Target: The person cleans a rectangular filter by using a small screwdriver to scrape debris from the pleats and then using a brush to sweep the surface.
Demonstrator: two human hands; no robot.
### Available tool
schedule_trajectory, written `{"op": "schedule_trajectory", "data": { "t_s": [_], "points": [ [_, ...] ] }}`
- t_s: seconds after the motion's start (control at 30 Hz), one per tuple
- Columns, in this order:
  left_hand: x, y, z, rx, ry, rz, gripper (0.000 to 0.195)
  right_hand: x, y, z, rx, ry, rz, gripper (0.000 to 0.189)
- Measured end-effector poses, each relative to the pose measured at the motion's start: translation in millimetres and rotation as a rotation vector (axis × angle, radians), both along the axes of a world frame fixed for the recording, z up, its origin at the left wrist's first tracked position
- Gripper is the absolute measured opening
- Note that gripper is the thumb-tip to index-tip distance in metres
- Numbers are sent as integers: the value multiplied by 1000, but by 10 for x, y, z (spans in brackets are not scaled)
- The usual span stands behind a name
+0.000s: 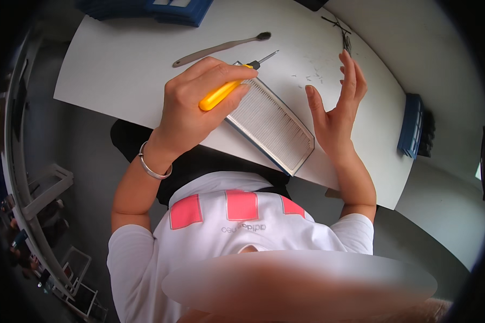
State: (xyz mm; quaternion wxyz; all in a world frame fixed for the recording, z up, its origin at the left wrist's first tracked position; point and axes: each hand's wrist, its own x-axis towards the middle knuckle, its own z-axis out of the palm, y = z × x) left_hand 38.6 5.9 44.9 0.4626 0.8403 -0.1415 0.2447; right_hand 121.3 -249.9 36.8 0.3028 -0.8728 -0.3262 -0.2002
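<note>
In my left hand is a screwdriver with a yellow handle and a thin metal shaft, its tip pointing up and to the right, away from me. Under that hand lies a pleated filter with white folds and a blue-edged frame. It sits at a slant, and its near end reaches past the table's front edge; my fingers hide part of its far end. My right hand is raised to the right of the filter, thumb and fingers apart, holding nothing.
A toothbrush with dark bristles lies beyond my left hand. Small scraps and thin dark strips are on the white table. Stacked blue-framed pieces stand at the far left; another blue stack is at the right edge.
</note>
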Motion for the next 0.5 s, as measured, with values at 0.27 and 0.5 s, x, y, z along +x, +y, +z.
{"op": "schedule_trajectory", "data": {
  "t_s": [0.27, 0.5],
  "points": [
    [-526, 309, 111, 78, 129, 100, 16, -243, 109, 158, -114, 251, 374, 75],
    [-820, 319, 123, 169, 153, 59, 22, -431, 207, -5, -329, 274, 452, 94]
  ]
}}
